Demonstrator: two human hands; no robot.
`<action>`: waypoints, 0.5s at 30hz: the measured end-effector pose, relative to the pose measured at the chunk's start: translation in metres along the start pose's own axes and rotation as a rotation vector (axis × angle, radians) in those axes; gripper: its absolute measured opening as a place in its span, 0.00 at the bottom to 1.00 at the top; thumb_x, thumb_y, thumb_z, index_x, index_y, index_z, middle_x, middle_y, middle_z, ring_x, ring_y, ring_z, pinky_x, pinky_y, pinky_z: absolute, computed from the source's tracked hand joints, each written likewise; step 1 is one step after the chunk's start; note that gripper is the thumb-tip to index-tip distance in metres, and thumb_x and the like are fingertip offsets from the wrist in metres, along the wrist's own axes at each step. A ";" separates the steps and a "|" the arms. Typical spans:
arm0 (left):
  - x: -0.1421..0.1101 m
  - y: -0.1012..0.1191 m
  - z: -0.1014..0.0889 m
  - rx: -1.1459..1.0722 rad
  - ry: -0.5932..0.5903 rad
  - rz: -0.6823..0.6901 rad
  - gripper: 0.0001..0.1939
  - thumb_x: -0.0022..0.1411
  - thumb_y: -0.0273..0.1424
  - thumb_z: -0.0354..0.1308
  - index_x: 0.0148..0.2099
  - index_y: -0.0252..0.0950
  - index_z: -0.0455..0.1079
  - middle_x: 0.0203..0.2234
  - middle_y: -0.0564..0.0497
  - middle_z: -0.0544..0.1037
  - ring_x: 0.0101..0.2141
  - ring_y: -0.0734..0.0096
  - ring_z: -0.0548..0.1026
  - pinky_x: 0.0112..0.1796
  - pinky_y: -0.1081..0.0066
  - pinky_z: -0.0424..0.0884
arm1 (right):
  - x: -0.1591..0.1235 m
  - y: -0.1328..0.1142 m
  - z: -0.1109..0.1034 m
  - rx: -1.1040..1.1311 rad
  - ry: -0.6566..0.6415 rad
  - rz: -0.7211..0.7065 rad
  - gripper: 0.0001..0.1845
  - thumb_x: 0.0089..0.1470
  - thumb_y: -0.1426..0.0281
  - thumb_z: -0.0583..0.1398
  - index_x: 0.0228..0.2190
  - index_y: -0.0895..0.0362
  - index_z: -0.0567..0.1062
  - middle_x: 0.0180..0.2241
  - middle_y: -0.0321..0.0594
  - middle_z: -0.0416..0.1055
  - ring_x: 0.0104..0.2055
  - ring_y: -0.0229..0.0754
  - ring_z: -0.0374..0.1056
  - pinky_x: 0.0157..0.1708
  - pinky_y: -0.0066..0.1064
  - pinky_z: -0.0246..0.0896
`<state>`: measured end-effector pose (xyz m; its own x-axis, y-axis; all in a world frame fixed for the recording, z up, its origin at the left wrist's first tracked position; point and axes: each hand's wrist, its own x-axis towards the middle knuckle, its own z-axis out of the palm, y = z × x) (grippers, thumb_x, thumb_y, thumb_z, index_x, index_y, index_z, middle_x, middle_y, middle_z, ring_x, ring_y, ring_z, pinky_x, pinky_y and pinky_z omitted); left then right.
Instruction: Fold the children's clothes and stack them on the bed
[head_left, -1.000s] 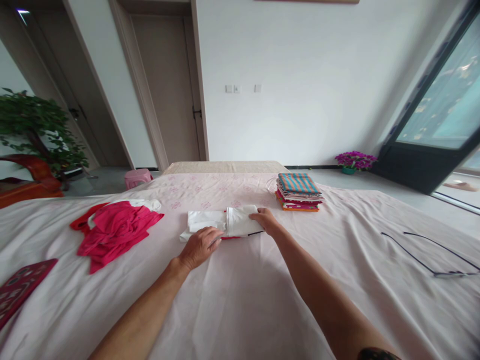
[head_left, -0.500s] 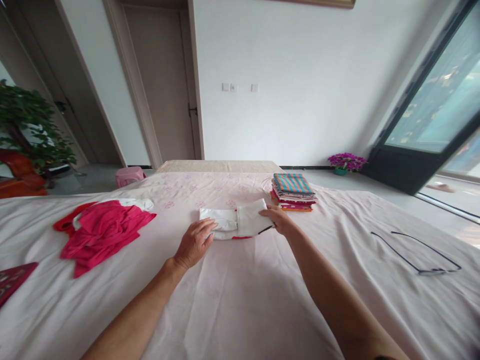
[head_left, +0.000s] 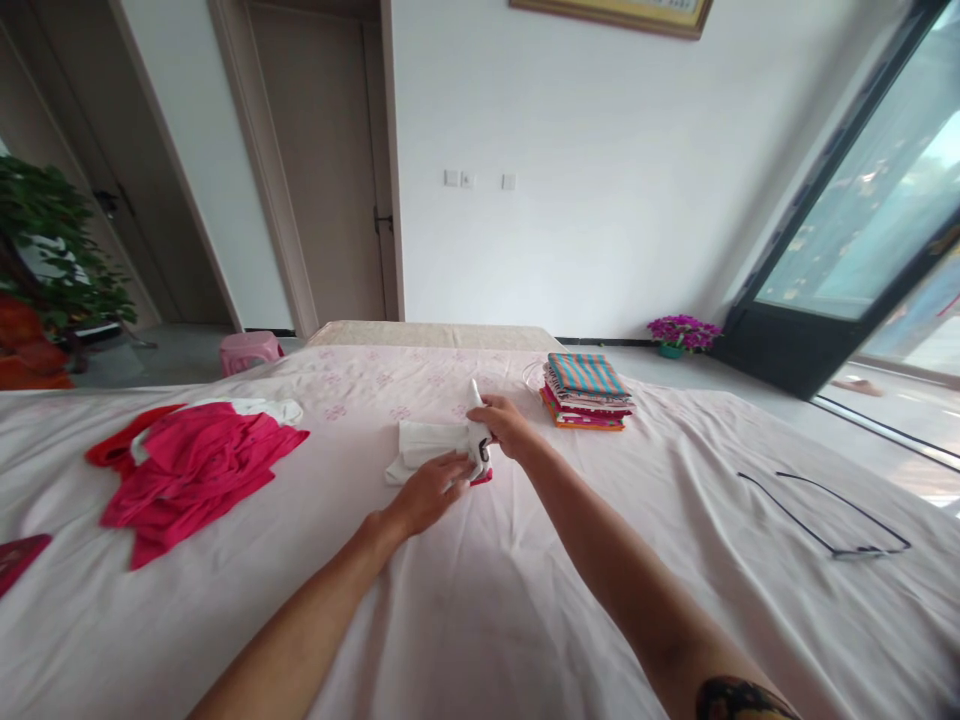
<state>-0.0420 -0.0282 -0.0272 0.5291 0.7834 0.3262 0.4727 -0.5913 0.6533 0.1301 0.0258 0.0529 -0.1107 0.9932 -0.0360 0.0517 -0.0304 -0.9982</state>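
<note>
Two hands (head_left: 466, 452) grip a soft, flat-folded white cloth (head_left: 433, 442) with thin layered edges.

Folded stack (head_left: 586, 392) right of hands (head_left: 471, 450)

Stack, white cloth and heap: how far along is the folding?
The stack already looks done, lying in neat layers. In hand is the white cloth, partly folded: the right hand holds up one end, the left hand is at its near edge. The crumpled heap seems to be left.
</note>
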 end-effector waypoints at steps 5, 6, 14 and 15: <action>0.001 -0.020 -0.023 -0.698 0.434 -0.476 0.15 0.62 0.34 0.54 0.47 0.35 0.74 0.44 0.42 0.80 0.44 0.60 0.79 0.47 0.62 0.74 | 0.016 0.007 0.056 -0.170 0.023 -0.004 0.23 0.39 0.73 0.62 0.42 0.61 0.73 0.18 0.28 0.65 0.17 0.35 0.62 0.15 0.24 0.54; 0.001 -0.024 -0.029 -0.846 0.471 -0.550 0.16 0.63 0.36 0.53 0.48 0.33 0.73 0.42 0.41 0.81 0.41 0.61 0.80 0.44 0.62 0.75 | 0.018 0.010 0.066 -0.209 0.032 0.000 0.27 0.40 0.73 0.62 0.46 0.60 0.73 0.19 0.29 0.66 0.18 0.36 0.63 0.15 0.24 0.55; -0.003 -0.042 -0.055 -0.743 0.378 -0.733 0.30 0.60 0.54 0.51 0.45 0.31 0.76 0.30 0.42 0.82 0.29 0.59 0.80 0.27 0.68 0.72 | 0.019 0.030 0.080 -0.205 -0.020 -0.055 0.24 0.53 0.69 0.59 0.52 0.57 0.72 0.34 0.39 0.75 0.31 0.40 0.73 0.30 0.30 0.70; -0.003 -0.045 -0.054 -0.633 0.379 -0.712 0.30 0.58 0.54 0.54 0.44 0.31 0.76 0.30 0.43 0.82 0.30 0.58 0.80 0.28 0.67 0.72 | 0.017 0.031 0.071 -0.245 0.049 -0.125 0.23 0.54 0.70 0.57 0.52 0.57 0.72 0.37 0.40 0.76 0.35 0.41 0.73 0.35 0.32 0.71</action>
<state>-0.1027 0.0066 -0.0205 -0.0387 0.9871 -0.1556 0.0732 0.1581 0.9847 0.0593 0.0339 0.0179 -0.0835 0.9919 0.0953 0.2799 0.1152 -0.9531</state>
